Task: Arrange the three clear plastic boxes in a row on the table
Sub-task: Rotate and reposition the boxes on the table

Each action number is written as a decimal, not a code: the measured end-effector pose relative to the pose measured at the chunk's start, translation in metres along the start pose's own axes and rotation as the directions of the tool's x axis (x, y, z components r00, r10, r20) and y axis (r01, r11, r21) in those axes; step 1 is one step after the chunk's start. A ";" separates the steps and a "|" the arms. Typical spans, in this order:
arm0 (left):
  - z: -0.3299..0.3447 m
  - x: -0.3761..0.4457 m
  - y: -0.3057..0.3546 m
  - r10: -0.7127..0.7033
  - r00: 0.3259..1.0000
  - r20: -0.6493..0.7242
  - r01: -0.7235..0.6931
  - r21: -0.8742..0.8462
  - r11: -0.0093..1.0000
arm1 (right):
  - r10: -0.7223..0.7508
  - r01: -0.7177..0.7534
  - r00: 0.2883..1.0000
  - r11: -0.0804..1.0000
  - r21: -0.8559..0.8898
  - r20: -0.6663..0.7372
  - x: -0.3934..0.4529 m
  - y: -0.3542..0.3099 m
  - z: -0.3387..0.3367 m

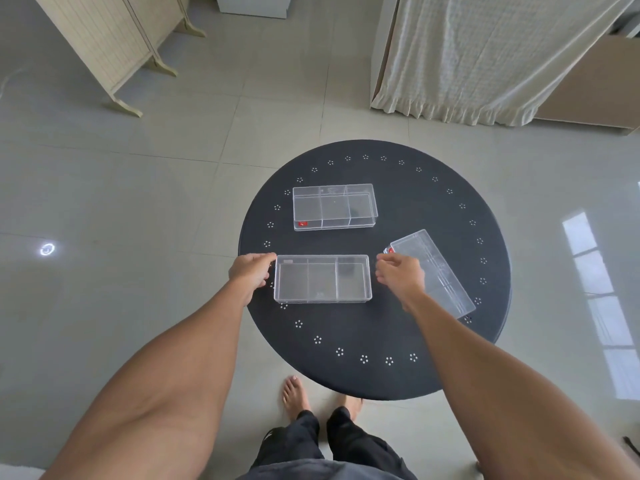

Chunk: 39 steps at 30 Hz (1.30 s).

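Note:
Three clear plastic boxes with dividers lie on the round black table [374, 341]. The far box [334, 206] sits level toward the back. The near box [322, 278] rests flat in front of it, parallel to it. A third box [440, 271] lies at an angle on the right, partly hidden by my right hand. My left hand [251, 271] is at the near box's left end, fingertips touching its corner. My right hand [400, 277] hovers just off that box's right end, fingers loosely curled, a small gap between them and the box.
The table's rim carries a ring of small white flower marks. My bare feet [294, 396] stand on the tiled floor at the table's near edge. A folding screen [114, 46] stands far left and a curtain [485, 57] hangs far right.

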<state>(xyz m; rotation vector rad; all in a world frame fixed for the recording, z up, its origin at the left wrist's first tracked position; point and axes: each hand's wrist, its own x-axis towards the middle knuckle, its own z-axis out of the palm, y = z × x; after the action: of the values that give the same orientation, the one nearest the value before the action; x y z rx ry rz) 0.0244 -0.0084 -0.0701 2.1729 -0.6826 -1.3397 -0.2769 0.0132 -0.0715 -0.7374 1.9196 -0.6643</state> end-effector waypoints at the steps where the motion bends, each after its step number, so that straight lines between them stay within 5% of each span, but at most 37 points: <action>1: 0.002 -0.002 0.008 0.052 0.998 -0.028 -0.051 0.032 0.998 | -0.023 0.024 0.999 0.999 0.029 -0.035 -0.003 -0.005 -0.006; 6: 0.033 -0.019 0.055 0.235 0.967 0.095 -0.246 0.129 0.961 | -0.080 0.103 0.965 0.992 0.077 -0.251 -0.010 -0.012 -0.046; 13: 0.121 -0.048 0.103 0.314 0.858 0.407 -0.414 0.184 0.891 | 0.125 -0.020 0.849 0.978 0.206 -0.513 -0.022 0.013 -0.117; 17: 0.169 -0.060 0.118 0.295 0.791 0.536 -0.494 0.277 0.824 | 0.359 -0.255 0.840 0.923 0.290 -0.406 -0.015 0.054 -0.141; 22: 0.208 -0.071 0.119 0.315 0.768 0.558 -0.577 0.389 0.718 | 0.566 -0.509 0.822 0.680 0.527 0.064 -0.009 0.096 -0.138; 31: 0.251 -0.063 0.110 0.124 0.810 0.574 -0.519 0.601 0.608 | 0.559 -0.539 0.810 0.587 0.604 0.178 0.007 0.107 -0.135; 39: 0.248 -0.051 0.112 0.014 0.855 0.518 -0.333 0.528 0.781 | 0.550 -0.514 0.830 0.686 0.515 0.095 0.015 0.098 -0.144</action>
<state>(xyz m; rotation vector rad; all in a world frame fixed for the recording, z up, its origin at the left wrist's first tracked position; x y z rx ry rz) -0.2376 -0.0964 -0.0631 2.1187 -1.6851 -1.7602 -0.4333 0.0886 -0.0904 0.2047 1.7608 -0.7851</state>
